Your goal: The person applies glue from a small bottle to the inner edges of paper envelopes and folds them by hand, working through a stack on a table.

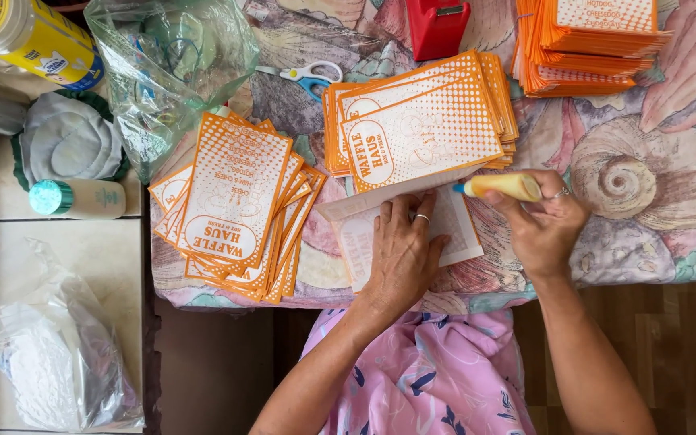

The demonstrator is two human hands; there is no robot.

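Note:
My left hand (403,251) lies flat, fingers spread, on a white paper sheet (461,229) turned blank side up at the table's near edge. My right hand (543,219) grips a yellow glue stick (503,187) with a blue tip, and the tip touches the sheet's upper edge. Just beyond the sheet sits a stack of orange-and-white printed paper bags (420,117). A second, fanned pile of the same bags (235,205) lies to the left of my left hand.
A taller bag stack (590,44) stands far right. Scissors (309,76), a red dispenser (437,26) and a clear plastic bag (167,68) sit at the back on the shell-print tablecloth (646,185). A capped tube (82,199), grey cloth (68,141) and plastic bags (42,354) are on the left.

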